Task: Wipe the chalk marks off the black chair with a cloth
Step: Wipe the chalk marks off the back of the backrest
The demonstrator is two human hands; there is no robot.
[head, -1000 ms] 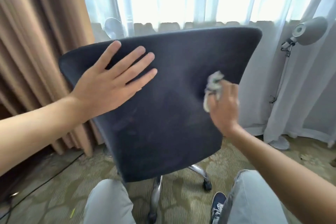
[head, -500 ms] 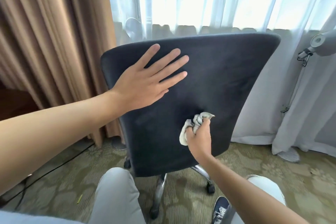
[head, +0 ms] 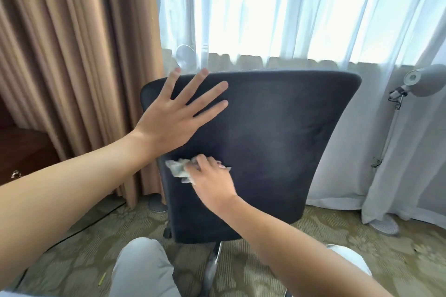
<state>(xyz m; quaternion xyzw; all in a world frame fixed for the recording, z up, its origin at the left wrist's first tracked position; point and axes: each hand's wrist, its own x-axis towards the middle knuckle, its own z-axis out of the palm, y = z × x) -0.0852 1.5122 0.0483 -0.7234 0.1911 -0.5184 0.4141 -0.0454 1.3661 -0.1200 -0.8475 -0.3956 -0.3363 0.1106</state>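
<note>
The black chair [head: 277,132] faces away from me, its fabric backrest filling the middle of the view. My left hand [head: 173,118] lies flat with spread fingers on the backrest's upper left corner. My right hand [head: 210,181] grips a crumpled pale cloth [head: 179,169] and presses it against the lower left of the backrest. Only faint pale smudges show on the dark fabric; no clear chalk marks can be made out.
Brown curtains [head: 72,67] hang at the left and sheer white ones [head: 289,7] behind the chair. A grey floor lamp [head: 420,79] stands at the right. My knees [head: 142,270] are just below the chair, over patterned carpet [head: 313,236].
My right hand has swept the cloth from the right middle of the backrest down and across to its lower left. My left hand's fingers have spread wider near the top edge.
</note>
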